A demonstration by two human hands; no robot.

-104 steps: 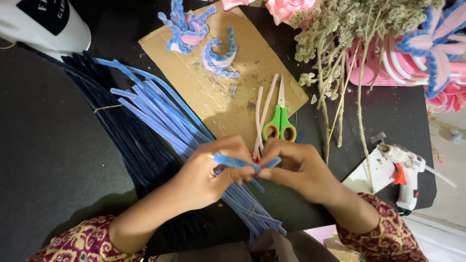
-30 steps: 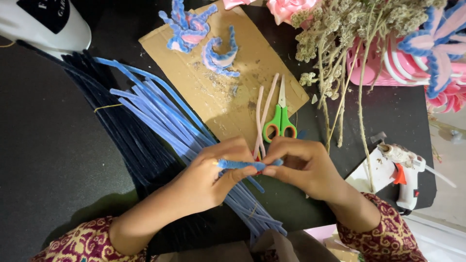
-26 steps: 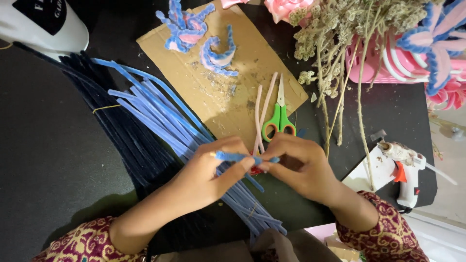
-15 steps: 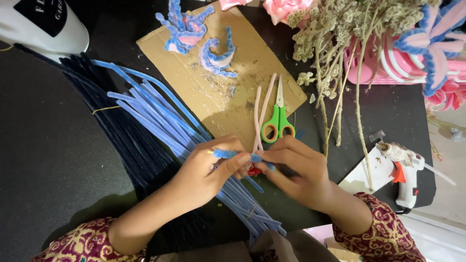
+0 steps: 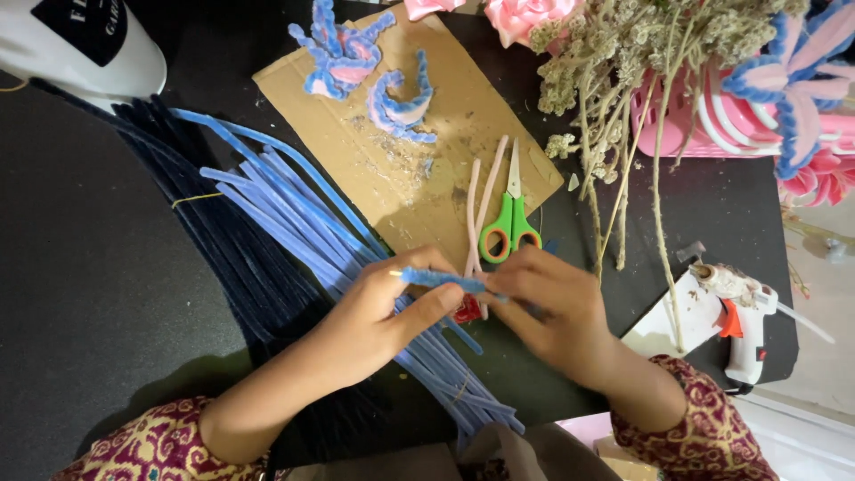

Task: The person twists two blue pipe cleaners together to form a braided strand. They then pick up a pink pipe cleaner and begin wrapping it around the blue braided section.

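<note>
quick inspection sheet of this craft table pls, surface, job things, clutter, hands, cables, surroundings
surface: black table, cardboard sheet on it
job's things: short blue pipe cleaner pinched between both hands; light blue pipe cleaners and dark blue pipe cleaners beneath
clutter: green scissors, pink stems, two finished blue-pink shapes
grippers: left hand and right hand both grip the piece
cables: nothing seen
surroundings: glue gun, dried flowers, pink basket

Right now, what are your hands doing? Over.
Left hand and right hand both pinching one blue pipe cleaner, held level above the blue bundle. Scissors lie just behind. Nothing in the way.
</note>
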